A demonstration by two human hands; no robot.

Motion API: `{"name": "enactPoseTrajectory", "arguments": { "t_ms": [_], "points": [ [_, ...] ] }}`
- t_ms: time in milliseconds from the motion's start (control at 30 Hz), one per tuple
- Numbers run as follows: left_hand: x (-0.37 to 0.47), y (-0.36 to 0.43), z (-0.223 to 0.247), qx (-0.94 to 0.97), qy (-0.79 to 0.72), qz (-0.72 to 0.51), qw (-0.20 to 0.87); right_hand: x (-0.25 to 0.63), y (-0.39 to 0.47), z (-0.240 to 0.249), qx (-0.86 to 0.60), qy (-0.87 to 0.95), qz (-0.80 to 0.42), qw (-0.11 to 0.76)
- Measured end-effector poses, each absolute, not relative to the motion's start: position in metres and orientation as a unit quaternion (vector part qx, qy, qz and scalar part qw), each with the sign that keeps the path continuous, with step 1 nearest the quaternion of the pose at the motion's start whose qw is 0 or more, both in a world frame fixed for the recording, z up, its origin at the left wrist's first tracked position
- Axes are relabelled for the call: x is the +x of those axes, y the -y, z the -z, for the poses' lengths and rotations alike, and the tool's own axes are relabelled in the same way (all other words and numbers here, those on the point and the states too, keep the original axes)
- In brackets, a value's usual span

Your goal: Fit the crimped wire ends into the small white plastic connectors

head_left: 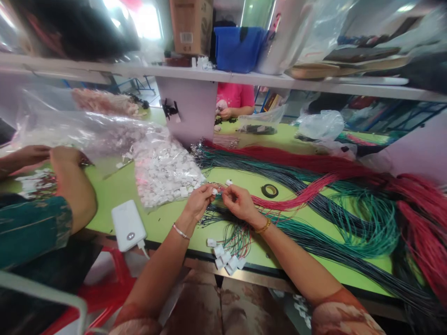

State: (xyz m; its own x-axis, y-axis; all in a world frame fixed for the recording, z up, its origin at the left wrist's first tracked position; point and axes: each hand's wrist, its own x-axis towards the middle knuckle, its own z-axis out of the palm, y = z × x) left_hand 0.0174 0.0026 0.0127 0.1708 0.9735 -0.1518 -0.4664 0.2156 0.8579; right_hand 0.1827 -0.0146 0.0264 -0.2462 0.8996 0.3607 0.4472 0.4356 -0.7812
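The biggest thing before me is the green table [108, 190], with one long shelf [139, 70] running above it. Two other people are at it: one at the left in a green sleeve [38, 223], one across in a pink shirt [244, 95]. Long bundles of red wires [296, 160], black wires [310, 193] and green wires [377, 232] sweep over the right half, far too many strands to count. On the left lies a clear bag [148, 139] heaped with small white pieces, also past counting; a second clear bag [281, 114], on the far side, holds dark pieces. Up on the shelf stand one cardboard box [192, 28], its inside out of my sight, and one blue bin [239, 51], whose contents I can't make out. One white power bank [129, 225] lies near the front edge with a cable plugged in. The left hand [200, 200] has its fingers closed, pinching one white connector [215, 191] above the table, between the two hands. The right hand [239, 202] is just beside it, fingers curled in at the wires; I can't tell whether it grips one. Right of it sits one roll of black tape [269, 190]. Smallest are the loose connectors: at least six in a cluster [226, 258] at the front edge, and one [228, 182] just beyond the right hand.
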Motion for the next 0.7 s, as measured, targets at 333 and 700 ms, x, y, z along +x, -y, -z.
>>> {"name": "enactPoseTrajectory", "arguments": {
  "t_ms": [333,700],
  "points": [
    [0.027,0.004,-0.010,0.417,-0.409,-0.519,0.624,0.177,0.009,-0.014,-0.459,0.708,-0.339,0.416],
    [0.023,0.002,-0.013,0.417,-0.450,-0.501,0.611,0.183,0.001,-0.011,-0.454,0.734,-0.349,0.365]
  ]
}}
